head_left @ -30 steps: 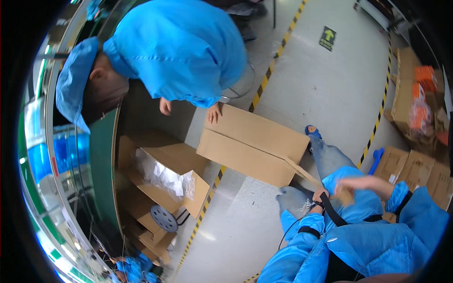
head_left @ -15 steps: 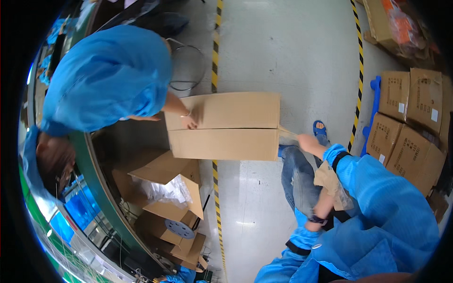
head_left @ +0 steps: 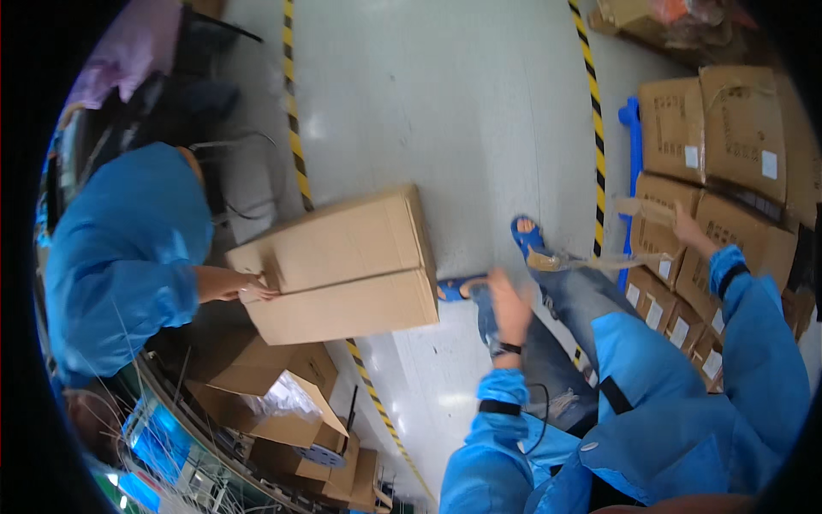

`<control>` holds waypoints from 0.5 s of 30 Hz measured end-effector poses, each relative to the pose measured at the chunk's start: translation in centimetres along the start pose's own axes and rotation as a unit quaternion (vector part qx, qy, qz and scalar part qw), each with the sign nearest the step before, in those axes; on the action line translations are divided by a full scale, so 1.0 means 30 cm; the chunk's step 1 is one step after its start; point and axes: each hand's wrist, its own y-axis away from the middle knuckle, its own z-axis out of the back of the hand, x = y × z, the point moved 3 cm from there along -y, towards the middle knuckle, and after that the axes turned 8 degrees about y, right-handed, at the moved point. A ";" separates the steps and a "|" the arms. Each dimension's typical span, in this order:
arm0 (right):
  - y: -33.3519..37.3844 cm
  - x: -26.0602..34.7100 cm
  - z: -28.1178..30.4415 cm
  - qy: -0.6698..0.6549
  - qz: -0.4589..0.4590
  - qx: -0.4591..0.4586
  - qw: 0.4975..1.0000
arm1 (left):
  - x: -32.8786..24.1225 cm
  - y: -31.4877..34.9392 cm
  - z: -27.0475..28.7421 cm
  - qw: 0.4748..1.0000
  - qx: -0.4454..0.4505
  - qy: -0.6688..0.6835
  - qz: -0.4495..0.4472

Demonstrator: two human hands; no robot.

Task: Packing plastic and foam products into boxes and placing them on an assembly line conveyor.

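A large brown cardboard box lies at the left of centre, a seam running along its top. My right hand is raised at the right, closed on a tan strip of packing tape. More crumpled, partly see-through tape hangs over my legs; whether it is the same piece I cannot tell. My left hand, blurred by motion, is beside the box's right end with its fingers apart and nothing visible in it. A co-worker's hand rests on the box's left end.
The co-worker in blue leans in from the left beside a workbench. An opened carton with clear plastic stands below the box. Stacked cartons are at the right by a blue pallet. Striped tape marks the floor.
My right hand has moved from the box's end out to the right with the tape. My left hand has moved forward and no longer shows the crumpled tape. The box appears turned and further left.
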 end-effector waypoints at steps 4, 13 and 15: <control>0.262 0.378 0.189 -0.095 0.226 0.381 0.892 | -0.554 0.083 -0.054 0.971 0.154 0.067 -0.170; 0.976 1.296 0.900 -0.187 0.633 0.267 0.702 | -0.607 0.437 0.605 0.917 0.131 0.377 -0.021; 1.126 1.415 0.967 -0.305 0.650 0.279 0.637 | -0.529 0.574 0.703 0.925 0.054 0.375 -0.021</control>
